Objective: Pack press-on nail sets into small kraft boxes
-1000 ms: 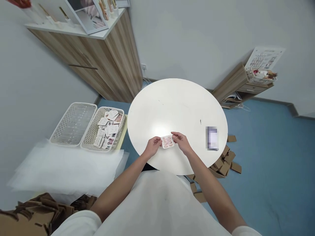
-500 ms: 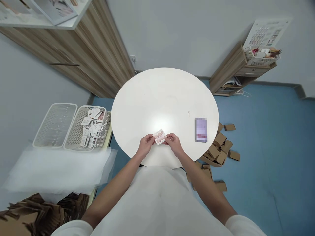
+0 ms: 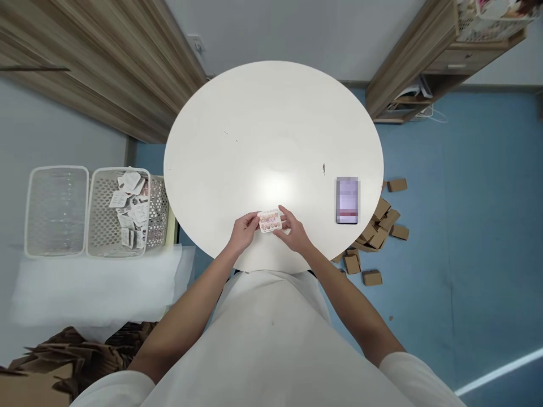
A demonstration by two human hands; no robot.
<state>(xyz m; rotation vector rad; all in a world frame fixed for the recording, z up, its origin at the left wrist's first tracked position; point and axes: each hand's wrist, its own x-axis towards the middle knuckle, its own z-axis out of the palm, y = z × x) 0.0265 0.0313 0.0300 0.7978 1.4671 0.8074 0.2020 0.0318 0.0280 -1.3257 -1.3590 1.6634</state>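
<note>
Over the near part of the white round table [image 3: 271, 113], a small white press-on nail tray [image 3: 270, 221] is held up between my hands. Two rows of pinkish pieces show in it. My left hand [image 3: 245, 230] pinches the tray's left end, thumb and fingers closed on it. At the right end, my right hand [image 3: 294, 230] spans the tray, index finger by the far edge and thumb by the near edge. Some of its other fingertips are hidden behind the tray.
A phone [image 3: 347, 200] with a blurred screen lies on the table's right side. To the left, a white basket [image 3: 102, 212] holds several small packs, beside an open plastic bin [image 3: 57, 212]. Small cardboard boxes [image 3: 377, 226] lie on the floor at right.
My view has tipped downward. The nail tray has turned to lie more level, and my right hand has shifted from a corner pinch to a wider spread around its right end.
</note>
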